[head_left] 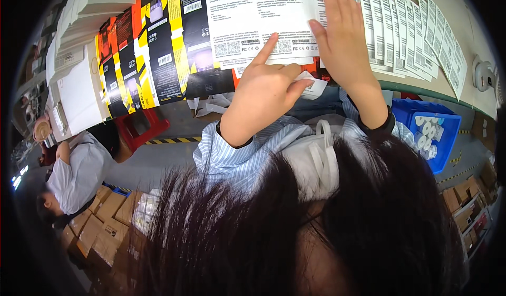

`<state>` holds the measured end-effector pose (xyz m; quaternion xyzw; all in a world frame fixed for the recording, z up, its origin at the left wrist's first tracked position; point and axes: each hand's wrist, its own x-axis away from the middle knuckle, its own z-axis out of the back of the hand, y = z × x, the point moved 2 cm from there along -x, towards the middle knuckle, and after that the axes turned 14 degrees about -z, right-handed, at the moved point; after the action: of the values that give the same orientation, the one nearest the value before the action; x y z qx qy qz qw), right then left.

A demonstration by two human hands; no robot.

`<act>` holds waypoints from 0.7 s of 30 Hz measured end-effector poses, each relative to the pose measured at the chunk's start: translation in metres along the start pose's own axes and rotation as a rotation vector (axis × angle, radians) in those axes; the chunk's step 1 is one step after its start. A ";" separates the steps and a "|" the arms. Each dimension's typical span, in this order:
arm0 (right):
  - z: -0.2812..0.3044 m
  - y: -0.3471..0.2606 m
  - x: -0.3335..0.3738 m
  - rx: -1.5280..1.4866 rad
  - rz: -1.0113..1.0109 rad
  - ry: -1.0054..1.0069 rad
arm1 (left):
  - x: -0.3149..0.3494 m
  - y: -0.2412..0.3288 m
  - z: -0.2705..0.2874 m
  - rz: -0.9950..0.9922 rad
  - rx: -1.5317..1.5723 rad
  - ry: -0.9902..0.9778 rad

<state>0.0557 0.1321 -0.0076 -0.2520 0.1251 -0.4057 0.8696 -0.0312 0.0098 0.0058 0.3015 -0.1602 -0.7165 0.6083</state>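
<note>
White printed labels lie side by side on a row of overlapping black, yellow and red packages (163, 59) on the table in front of me. My right hand (345, 37) rests flat with fingers stretched out at the right edge of one label (287, 14). The index finger of my left hand (266, 93) points out and touches that label's lower part. A small curled piece of white paper (314, 88) sits between the thumb and the folded fingers of my left hand. Another label (226, 22) lies just left of it.
Fanned rows of white label sheets (403, 32) lie at the table's right, near a grey rounded device (482, 74). White stacks (100, 3) stand at the left. Below are a blue bin (448, 143) with white rolls and a red stool (139, 132). Another person (81, 161) sits left.
</note>
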 end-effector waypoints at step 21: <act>-0.006 0.017 -0.016 -0.913 -0.328 -0.172 | 0.001 -0.001 -0.008 -0.030 -0.030 0.054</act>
<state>0.0536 0.1520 -0.0216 -0.6565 0.1765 -0.4186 0.6022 -0.0277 0.0098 -0.0011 0.3140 -0.1282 -0.7195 0.6060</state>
